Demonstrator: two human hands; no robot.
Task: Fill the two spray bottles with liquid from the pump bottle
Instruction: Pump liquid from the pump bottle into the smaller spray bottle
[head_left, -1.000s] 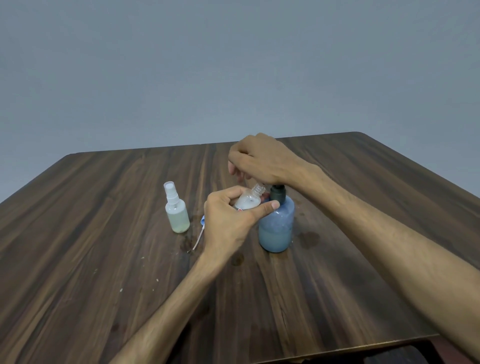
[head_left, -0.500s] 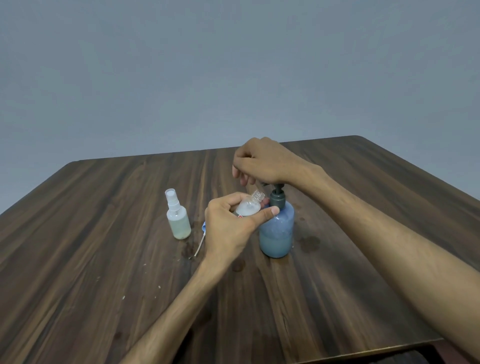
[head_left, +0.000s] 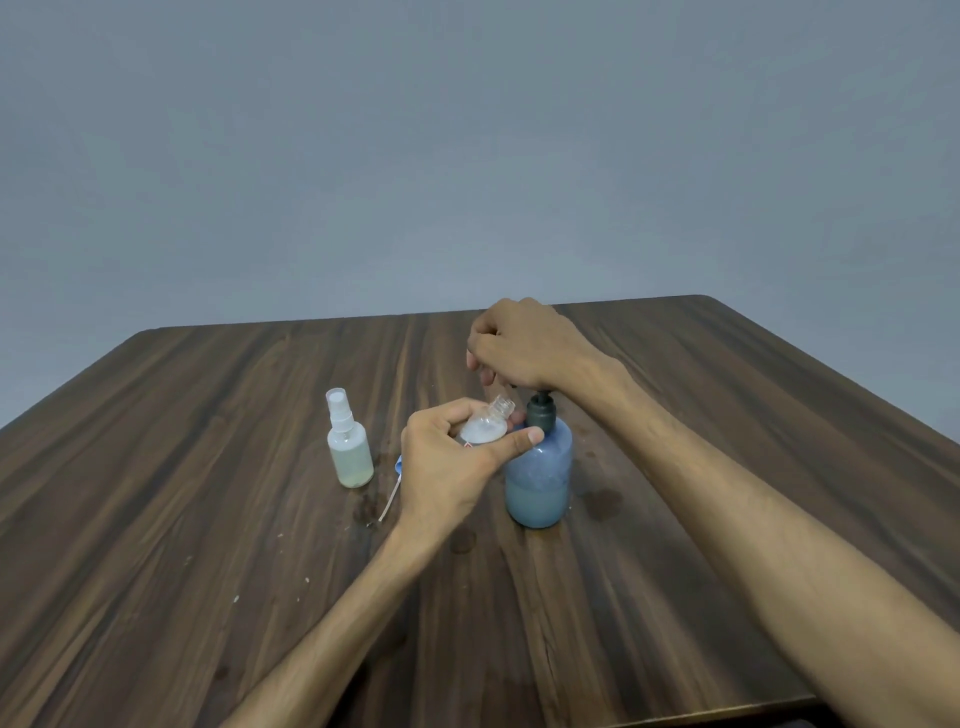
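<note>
Mid-frame: my left hand (head_left: 447, 467) grips the open spray bottle (head_left: 485, 428), tilted, neck under the spout of the blue pump bottle (head_left: 540, 467); my right hand (head_left: 524, 345), fingers curled, sits on the pump head. Second fill, I judge; the capped bottle (head_left: 349, 447) stands left. Next: pump steadily, neck aligned.

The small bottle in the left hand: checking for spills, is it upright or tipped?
Tipped: the uncapped small bottle leans, neck toward the pump bottle.
</note>
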